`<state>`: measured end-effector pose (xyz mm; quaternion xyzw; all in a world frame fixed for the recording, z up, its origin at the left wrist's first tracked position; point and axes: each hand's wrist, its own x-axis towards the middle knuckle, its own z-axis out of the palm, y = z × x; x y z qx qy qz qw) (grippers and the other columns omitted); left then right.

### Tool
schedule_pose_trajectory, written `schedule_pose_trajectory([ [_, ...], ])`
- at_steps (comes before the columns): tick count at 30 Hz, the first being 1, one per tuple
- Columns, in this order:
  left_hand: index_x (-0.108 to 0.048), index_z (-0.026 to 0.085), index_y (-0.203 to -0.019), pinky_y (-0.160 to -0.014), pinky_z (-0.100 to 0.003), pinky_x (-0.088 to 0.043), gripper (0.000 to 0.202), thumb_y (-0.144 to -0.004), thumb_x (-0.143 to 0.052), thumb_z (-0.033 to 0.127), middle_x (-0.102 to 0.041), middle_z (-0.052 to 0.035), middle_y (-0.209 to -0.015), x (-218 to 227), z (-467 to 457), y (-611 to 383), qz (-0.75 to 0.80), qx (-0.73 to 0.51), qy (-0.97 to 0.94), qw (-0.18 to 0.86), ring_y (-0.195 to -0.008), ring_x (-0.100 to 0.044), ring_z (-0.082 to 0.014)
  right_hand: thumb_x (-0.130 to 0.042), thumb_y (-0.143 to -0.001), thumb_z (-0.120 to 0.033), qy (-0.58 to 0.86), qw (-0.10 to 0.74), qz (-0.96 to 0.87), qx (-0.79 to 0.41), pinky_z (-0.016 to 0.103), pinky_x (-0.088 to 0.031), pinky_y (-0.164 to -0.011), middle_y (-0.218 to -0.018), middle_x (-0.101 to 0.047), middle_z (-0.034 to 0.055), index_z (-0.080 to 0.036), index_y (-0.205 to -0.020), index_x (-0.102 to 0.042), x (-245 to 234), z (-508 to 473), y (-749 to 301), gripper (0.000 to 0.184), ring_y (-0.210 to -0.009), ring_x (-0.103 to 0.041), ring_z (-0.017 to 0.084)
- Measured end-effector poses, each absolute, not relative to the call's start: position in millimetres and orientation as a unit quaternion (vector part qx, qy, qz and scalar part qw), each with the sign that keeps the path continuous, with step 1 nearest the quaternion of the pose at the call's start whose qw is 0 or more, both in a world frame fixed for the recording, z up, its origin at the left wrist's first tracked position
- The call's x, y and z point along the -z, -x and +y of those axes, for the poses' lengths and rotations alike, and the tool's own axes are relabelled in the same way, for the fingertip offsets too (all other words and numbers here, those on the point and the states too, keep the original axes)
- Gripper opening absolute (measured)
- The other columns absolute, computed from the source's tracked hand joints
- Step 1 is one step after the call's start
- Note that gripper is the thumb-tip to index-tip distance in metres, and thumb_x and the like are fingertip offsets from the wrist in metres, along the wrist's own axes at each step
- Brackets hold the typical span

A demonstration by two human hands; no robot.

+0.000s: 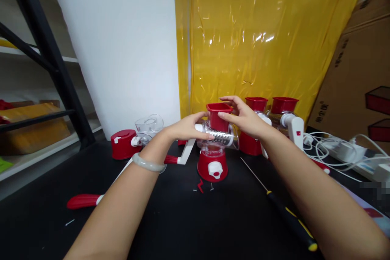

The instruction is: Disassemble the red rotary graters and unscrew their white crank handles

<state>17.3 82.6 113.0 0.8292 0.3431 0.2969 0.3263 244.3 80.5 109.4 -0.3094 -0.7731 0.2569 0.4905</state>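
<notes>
A red and clear rotary grater [213,162] stands on its red base in the middle of the black table [170,219]. My left hand [185,126] is closed on the white crank end at the grater's left side. My right hand [243,118] wraps round the red hopper [218,114] and the clear drum [219,138] from the right, fingers curled on them. A white crank handle with a red grip [179,157] hangs down below my left hand.
Two more assembled graters [284,120] stand behind at the right. A red base with clear parts [123,144] sits at the left, a red-handled crank [83,200] nearer. A screwdriver [289,215] lies at the right, beside a power strip with white cables [350,156]. Yellow plastic sheet [262,36] and cardboard boxes [359,73] stand behind.
</notes>
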Motion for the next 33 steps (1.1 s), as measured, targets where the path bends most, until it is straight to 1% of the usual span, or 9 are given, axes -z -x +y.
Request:
schedule_pose_trajectory([
  [3, -0.053, 0.017, -0.136, -0.092, -0.046, -0.051, 0.081, -0.062, -0.082, 0.029, -0.065, -0.0163, -0.124, -112.1, 84.6, -16.0, 0.338, -0.302, -0.836, 0.311, -0.109, -0.065, -0.0333, -0.072, -0.077, -0.046, 0.320, 0.496, -0.766, -0.255, 0.048, -0.047, -0.102, -0.133, -0.055, 0.0134, -0.024, -0.131, -0.046, -111.7, 76.1, -243.1, 0.063, -0.121, -0.056, 0.025],
  [6, -0.051, 0.018, -0.137, -0.094, -0.047, -0.050, 0.083, -0.061, -0.083, 0.031, -0.060, -0.0164, -0.132, -112.6, 85.4, -13.9, 0.335, -0.297, -0.844, 0.296, -0.115, -0.061, -0.0336, -0.075, -0.074, -0.046, 0.313, 0.500, -0.763, -0.265, 0.048, -0.049, -0.100, -0.129, -0.056, 0.0130, -0.024, -0.129, -0.048, -115.0, 70.7, -242.3, 0.065, -0.118, -0.058, 0.026],
  [11, -0.044, 0.020, -0.142, -0.091, -0.046, -0.052, 0.087, -0.065, -0.081, 0.037, -0.060, -0.0159, -0.133, -116.5, 80.6, -12.7, 0.323, -0.251, -0.852, 0.327, -0.113, -0.063, -0.0318, -0.077, -0.071, -0.046, 0.302, 0.508, -0.747, -0.303, 0.048, -0.052, -0.096, -0.129, -0.055, 0.0119, -0.025, -0.125, -0.050, -116.2, 67.5, -241.1, 0.064, -0.112, -0.062, 0.026],
  [14, -0.045, 0.021, -0.142, -0.095, -0.046, -0.050, 0.086, -0.065, -0.080, 0.038, -0.057, -0.0151, -0.137, -117.1, 80.0, -11.1, 0.317, -0.249, -0.859, 0.315, -0.118, -0.060, -0.0323, -0.078, -0.070, -0.046, 0.298, 0.520, -0.739, -0.308, 0.048, -0.051, -0.097, -0.127, -0.057, 0.0111, -0.025, -0.123, -0.051, -114.0, 69.8, -239.7, 0.063, -0.111, -0.063, 0.026],
  [20, -0.051, 0.022, -0.137, -0.103, -0.046, -0.046, 0.079, -0.066, -0.080, 0.041, -0.056, -0.0144, -0.139, -120.2, 79.6, -7.4, 0.329, -0.249, -0.874, 0.255, -0.125, -0.056, -0.0329, -0.076, -0.072, -0.051, 0.273, 0.598, -0.715, -0.236, 0.046, -0.046, -0.104, -0.125, -0.060, 0.0086, -0.028, -0.119, -0.054, -111.5, 81.1, -237.1, 0.057, -0.117, -0.059, 0.023],
  [22, -0.051, 0.021, -0.136, -0.103, -0.046, -0.046, 0.075, -0.069, -0.078, 0.042, -0.057, -0.0160, -0.138, -124.2, 75.8, -9.2, 0.333, -0.286, -0.868, 0.231, -0.126, -0.055, -0.0322, -0.072, -0.075, -0.054, 0.257, 0.632, -0.704, -0.198, 0.045, -0.047, -0.102, -0.126, -0.060, 0.0079, -0.029, -0.119, -0.053, -112.5, 85.0, -238.0, 0.055, -0.117, -0.059, 0.023],
  [26, -0.041, 0.025, -0.143, -0.103, -0.049, -0.045, 0.073, -0.079, -0.072, 0.040, -0.055, -0.0177, -0.139, -134.5, 62.1, -17.5, 0.288, -0.439, -0.836, 0.163, -0.130, -0.052, -0.0307, -0.063, -0.082, -0.057, 0.222, 0.670, -0.699, -0.117, 0.042, -0.049, -0.100, -0.127, -0.059, 0.0072, -0.030, -0.121, -0.053, -116.6, 84.6, -240.6, 0.049, -0.117, -0.059, 0.023],
  [29, -0.040, 0.031, -0.142, -0.103, -0.049, -0.046, 0.071, -0.080, -0.073, 0.039, -0.057, -0.0132, -0.137, -142.4, 45.6, -25.4, 0.239, -0.510, -0.818, 0.117, -0.129, -0.053, -0.0295, -0.065, -0.081, -0.056, 0.210, 0.683, -0.697, -0.069, 0.044, -0.050, -0.099, -0.127, -0.058, 0.0076, -0.030, -0.118, -0.055, -120.5, 73.2, -238.3, 0.047, -0.120, -0.058, 0.025],
  [33, -0.048, 0.029, -0.136, -0.103, -0.045, -0.048, 0.062, -0.080, -0.073, 0.036, -0.058, -0.0090, -0.136, -150.3, 21.3, -35.3, 0.201, -0.515, -0.830, 0.076, -0.127, -0.054, -0.0275, -0.070, -0.078, -0.052, 0.190, 0.702, -0.686, -0.010, 0.047, -0.048, -0.103, -0.131, -0.052, 0.0079, -0.030, -0.112, -0.060, -125.1, 51.1, -229.5, 0.042, -0.125, -0.053, 0.027],
])
